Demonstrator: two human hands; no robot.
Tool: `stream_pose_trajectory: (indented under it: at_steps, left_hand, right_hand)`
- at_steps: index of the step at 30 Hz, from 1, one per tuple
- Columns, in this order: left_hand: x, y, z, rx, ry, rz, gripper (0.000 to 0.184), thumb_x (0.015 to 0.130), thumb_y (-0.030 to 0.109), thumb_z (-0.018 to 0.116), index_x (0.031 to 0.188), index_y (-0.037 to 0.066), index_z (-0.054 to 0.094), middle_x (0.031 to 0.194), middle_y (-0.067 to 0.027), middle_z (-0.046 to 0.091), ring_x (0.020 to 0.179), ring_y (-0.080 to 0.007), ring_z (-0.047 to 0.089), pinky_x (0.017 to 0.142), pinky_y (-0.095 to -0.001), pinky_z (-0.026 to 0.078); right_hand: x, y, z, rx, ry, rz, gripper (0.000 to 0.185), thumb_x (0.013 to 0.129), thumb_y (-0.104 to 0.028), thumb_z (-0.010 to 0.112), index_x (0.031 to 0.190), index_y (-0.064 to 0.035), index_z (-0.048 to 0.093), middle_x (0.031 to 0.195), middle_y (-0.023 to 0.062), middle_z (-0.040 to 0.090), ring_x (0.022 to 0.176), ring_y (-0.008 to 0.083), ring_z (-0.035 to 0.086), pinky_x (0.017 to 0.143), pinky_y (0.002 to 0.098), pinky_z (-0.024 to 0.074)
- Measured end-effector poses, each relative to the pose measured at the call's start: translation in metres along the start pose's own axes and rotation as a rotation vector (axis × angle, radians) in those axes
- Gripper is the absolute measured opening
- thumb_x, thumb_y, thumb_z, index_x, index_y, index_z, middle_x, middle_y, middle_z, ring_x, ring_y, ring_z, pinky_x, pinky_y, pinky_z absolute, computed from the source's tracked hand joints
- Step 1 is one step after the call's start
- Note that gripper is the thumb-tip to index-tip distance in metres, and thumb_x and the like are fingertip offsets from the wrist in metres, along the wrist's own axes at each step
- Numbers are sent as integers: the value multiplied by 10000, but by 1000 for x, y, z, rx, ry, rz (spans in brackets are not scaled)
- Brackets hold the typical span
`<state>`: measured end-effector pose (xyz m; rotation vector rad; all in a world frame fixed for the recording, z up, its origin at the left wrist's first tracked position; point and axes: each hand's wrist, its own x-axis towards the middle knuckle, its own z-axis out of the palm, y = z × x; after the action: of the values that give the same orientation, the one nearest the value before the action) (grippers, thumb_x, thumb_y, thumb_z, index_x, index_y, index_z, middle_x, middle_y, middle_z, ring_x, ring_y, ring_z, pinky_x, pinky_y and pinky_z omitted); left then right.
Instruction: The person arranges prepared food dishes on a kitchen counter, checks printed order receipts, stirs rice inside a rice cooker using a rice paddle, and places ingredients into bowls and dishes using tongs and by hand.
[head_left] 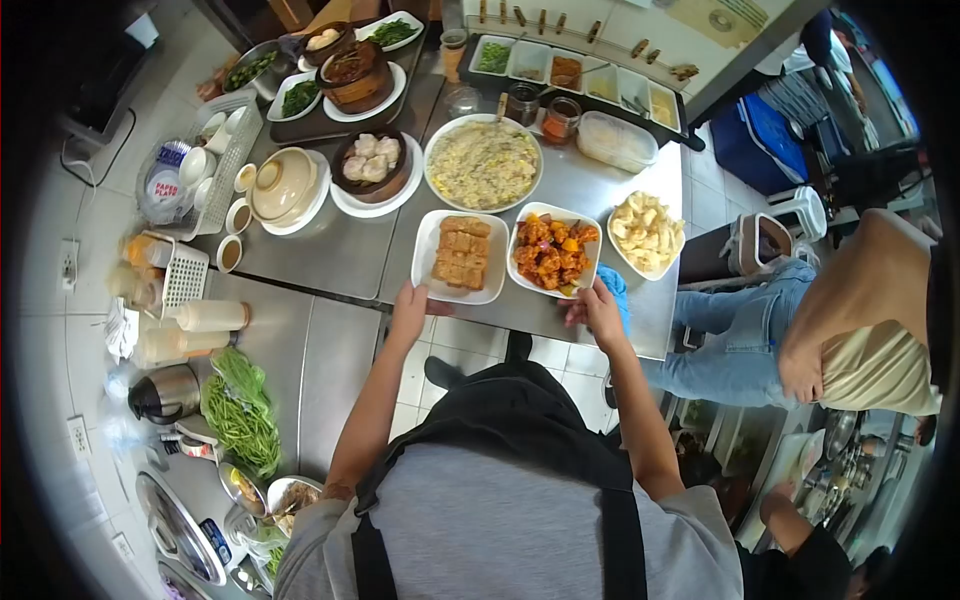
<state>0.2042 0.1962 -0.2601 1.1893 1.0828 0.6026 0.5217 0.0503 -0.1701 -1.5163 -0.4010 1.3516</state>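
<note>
My left hand (408, 314) is closed at the near left corner of a white square dish (424, 255) bearing browned, rectangular fried pieces (462, 252). At the near right corner of a second white dish (541, 211), my right hand (598, 312) grips the rim. Glazed orange-red chunks with bits of vegetable (552, 255) fill that one. Both dishes stand side by side at the steel counter's near edge. Just behind them is a large round plate of fried rice (482, 163). A bowl of pale, crisp fried pieces (647, 233) and a blue cloth (612, 290) lie near my right hand.
A steamer of dumplings (370, 160), a lidded clay pot (284, 187) and sauce cups stand left. Condiment tubs (566, 72) line the back. Green vegetables (240, 410) and squeeze bottles (212, 316) occupy the left counter. A person in jeans (745, 320) stands close on the right.
</note>
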Motion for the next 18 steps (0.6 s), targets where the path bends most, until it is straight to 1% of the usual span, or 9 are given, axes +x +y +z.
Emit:
stream_pose_trajectory:
  at_steps: [2, 5, 6, 8, 9, 10, 12, 15, 18]
  left_hand:
    - [-13, 43, 0, 100, -6, -154, 340, 941, 207, 388, 1191, -18, 436, 873, -163, 633, 693, -236, 658, 648, -314, 537]
    - [-46, 100, 30, 746, 624, 304, 263, 931, 180, 474, 1087, -28, 517, 849, -146, 622, 857, -271, 612, 777, -375, 467]
    - [-56, 102, 41, 669, 552, 327, 249, 934, 182, 479, 1077, -15, 532, 840, -140, 617, 838, -268, 612, 765, -375, 469]
    - [-79, 99, 69, 515, 425, 353, 223, 940, 187, 488, 1057, 13, 562, 822, -128, 608, 800, -261, 610, 742, -374, 472]
    - [-83, 91, 91, 388, 182, 414, 213, 950, 187, 470, 1015, 31, 599, 837, -112, 612, 786, -223, 608, 739, -362, 467]
    - [-82, 76, 104, 306, -151, 76, 250, 963, 209, 457, 1122, 34, 540, 857, -123, 617, 733, -201, 621, 681, -332, 491]
    - [-70, 72, 140, -236, -213, -241, 325, 974, 213, 440, 1251, 45, 413, 864, -132, 617, 670, -190, 630, 598, -299, 518]
    - [-21, 61, 166, -310, -88, -218, 420, 979, 205, 415, 1325, 33, 249, 909, -175, 603, 672, -216, 653, 543, -306, 553]
    - [-11, 59, 186, -386, 41, -192, 413, 972, 158, 355, 1351, 55, 226, 1050, -190, 567, 778, -276, 672, 610, -346, 595]
  right_hand:
    - [-14, -16, -15, -29, 113, 60, 367, 944, -282, 493, 1213, -38, 432, 769, 130, 637, 485, 145, 552, 463, 294, 511]
    - [-12, 11, -78, 37, 387, 4, 437, 918, -332, 553, 1241, -63, 434, 716, 103, 611, 453, 136, 517, 421, 290, 488]
    - [-12, 14, -93, 51, 492, -32, 430, 923, -336, 537, 1237, -64, 425, 719, 99, 607, 461, 134, 515, 434, 287, 490]
    - [-6, 5, -109, 158, 428, -97, 370, 934, -312, 482, 1200, -63, 414, 746, 106, 614, 498, 136, 529, 464, 286, 495]
    - [-1, 0, -115, 206, 388, -122, 341, 940, -299, 454, 1181, -63, 409, 759, 110, 618, 516, 137, 535, 479, 286, 497]
    - [9, -5, -120, 185, 293, -154, 305, 932, -260, 415, 1164, -64, 399, 773, 116, 620, 544, 140, 545, 501, 288, 501]
    - [36, -12, -132, 116, 231, -142, 283, 895, -182, 362, 1148, -61, 404, 785, 130, 624, 571, 145, 545, 519, 292, 500]
    - [54, -34, -143, -31, 159, -110, 281, 896, -207, 378, 1132, -60, 423, 784, 130, 622, 555, 141, 530, 512, 302, 494]
    - [63, -57, -138, -104, 114, -63, 292, 908, -239, 375, 1137, -70, 440, 772, 118, 618, 553, 127, 517, 519, 293, 485]
